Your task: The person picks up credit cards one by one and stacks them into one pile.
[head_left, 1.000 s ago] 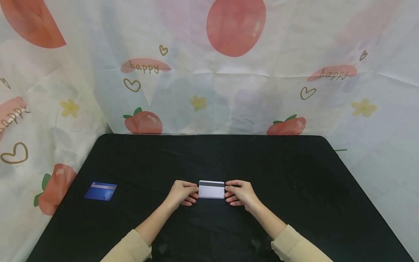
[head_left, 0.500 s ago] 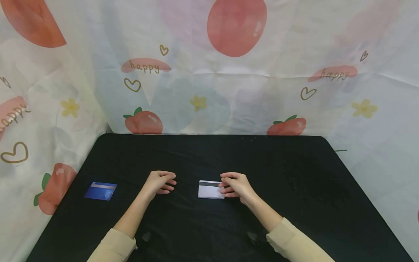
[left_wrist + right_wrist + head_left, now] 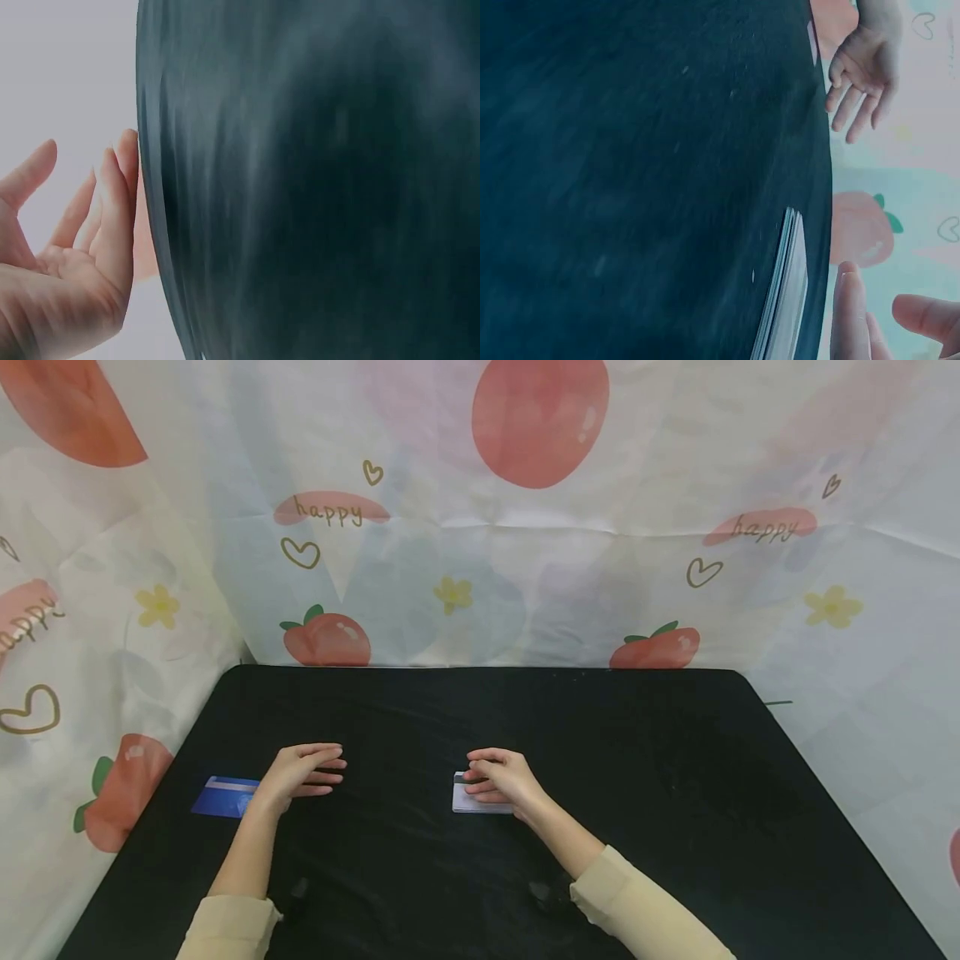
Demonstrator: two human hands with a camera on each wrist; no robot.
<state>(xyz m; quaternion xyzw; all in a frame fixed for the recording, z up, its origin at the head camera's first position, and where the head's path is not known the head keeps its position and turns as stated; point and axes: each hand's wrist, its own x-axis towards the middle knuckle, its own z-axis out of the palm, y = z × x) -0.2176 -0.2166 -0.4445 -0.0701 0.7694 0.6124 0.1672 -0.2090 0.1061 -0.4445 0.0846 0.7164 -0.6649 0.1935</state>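
Note:
A small stack of white cards [image 3: 480, 806], the top one with a dark stripe, lies at the middle of the black table; its layered edges [image 3: 784, 300] show in the right wrist view. Above the stack hovers my right hand [image 3: 506, 778], covering part of it, fingers loosely bent and holding nothing. Farther left, my left hand [image 3: 300, 772] is in the air with fingers extended and nothing in them. A blue card [image 3: 221, 797] with a pale stripe lies at the table's left, its right end hidden behind the left hand and wrist. In the left wrist view the left hand [image 3: 90, 247] has its fingers spread.
The black table [image 3: 637, 760] has rounded far corners. Behind it and on the left hangs a pale curtain [image 3: 540, 577] printed with fruit, hearts and flowers.
My left hand has left the white card stack and travelled left to beside the blue card. My right hand has drifted left from the stack's right end to over it. The cards stay put.

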